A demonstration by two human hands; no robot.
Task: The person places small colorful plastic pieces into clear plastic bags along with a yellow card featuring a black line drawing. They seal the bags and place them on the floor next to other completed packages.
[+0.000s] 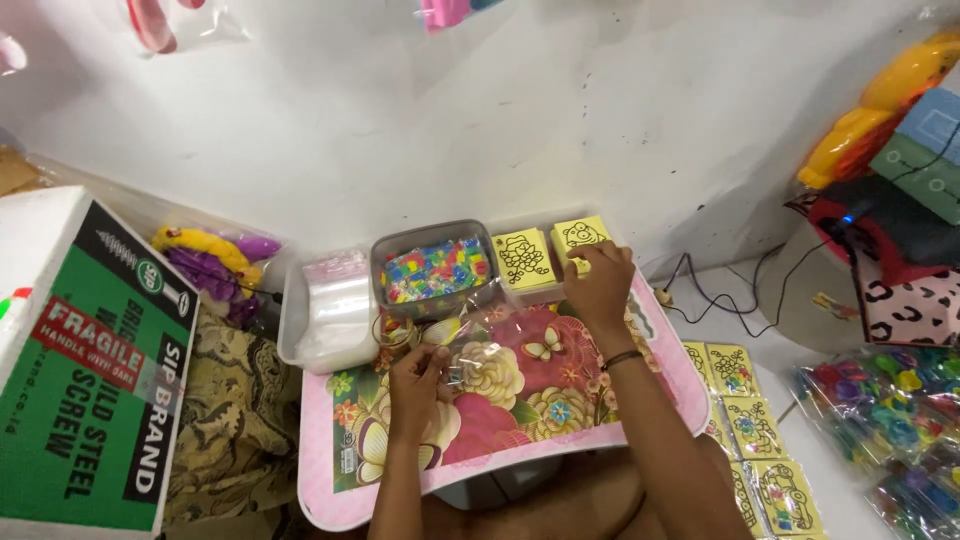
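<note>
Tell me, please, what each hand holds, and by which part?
Left hand pinches a clear plastic bag at its open end; right hand grips a yellow card by its lower edge.

Bare forearms, one thin wristband

Both arms are uncovered, with no sleeves in view. The right hand [598, 283] has a thin dark band [622, 357] around the wrist, just behind the fingers; the left hand [418, 378] wears nothing.

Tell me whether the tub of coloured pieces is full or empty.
Nearly full: the clear tub has no lid, and multicoloured pieces fill it almost to the rim.
</note>
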